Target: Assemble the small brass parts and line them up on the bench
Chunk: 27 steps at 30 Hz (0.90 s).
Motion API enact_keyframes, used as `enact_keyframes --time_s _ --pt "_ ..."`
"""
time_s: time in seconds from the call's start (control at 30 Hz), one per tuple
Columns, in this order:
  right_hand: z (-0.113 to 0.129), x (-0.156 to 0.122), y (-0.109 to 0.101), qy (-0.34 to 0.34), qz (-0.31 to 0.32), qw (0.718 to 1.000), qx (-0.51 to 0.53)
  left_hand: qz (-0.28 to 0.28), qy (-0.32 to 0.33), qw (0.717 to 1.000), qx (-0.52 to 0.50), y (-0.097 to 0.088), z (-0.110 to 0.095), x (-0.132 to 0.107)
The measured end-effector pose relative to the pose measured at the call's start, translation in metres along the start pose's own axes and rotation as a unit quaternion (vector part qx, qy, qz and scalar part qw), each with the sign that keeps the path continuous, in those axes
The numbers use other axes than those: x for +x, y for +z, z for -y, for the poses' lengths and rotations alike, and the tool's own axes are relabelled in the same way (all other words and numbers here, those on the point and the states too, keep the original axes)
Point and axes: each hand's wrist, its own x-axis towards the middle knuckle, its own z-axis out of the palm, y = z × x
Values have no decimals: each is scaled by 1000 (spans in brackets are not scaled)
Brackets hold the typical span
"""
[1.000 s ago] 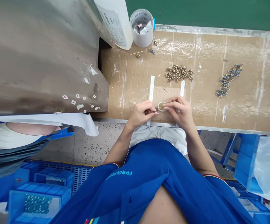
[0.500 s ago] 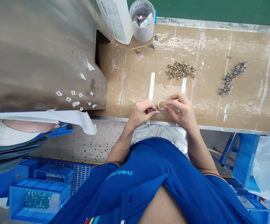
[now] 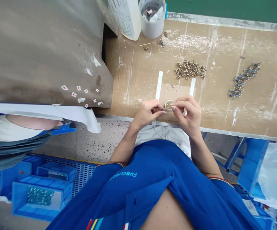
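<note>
Beside the ring (image 3: 165, 103), left hand (image 3: 149, 111) pinches a tiny part (image 3: 162, 110), right hand (image 3: 190, 114) a stick (image 3: 168, 107). The stick has neared the part

The parts pile (image 3: 190, 69) blocks ahead; cardboard (image 3: 218, 84) right of it, under glare, seems passable.

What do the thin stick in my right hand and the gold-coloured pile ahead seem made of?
The thin stick: probably wood, from its plain tan colour; its finish is too small to judge. The gold-coloured pile: likely metal parts, brass or brass-plated, from their yellowish, shiny glints.
</note>
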Motion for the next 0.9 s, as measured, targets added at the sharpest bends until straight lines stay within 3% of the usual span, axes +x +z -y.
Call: enact_keyframes --time_s 0.77,0.9 --pt "2 1 0 -42 37 998 -5 3 30 999 30 0 3 -2" --pt "0 5 -9 -37 1 999 12 -7 45 999 18 -1 4 -2"
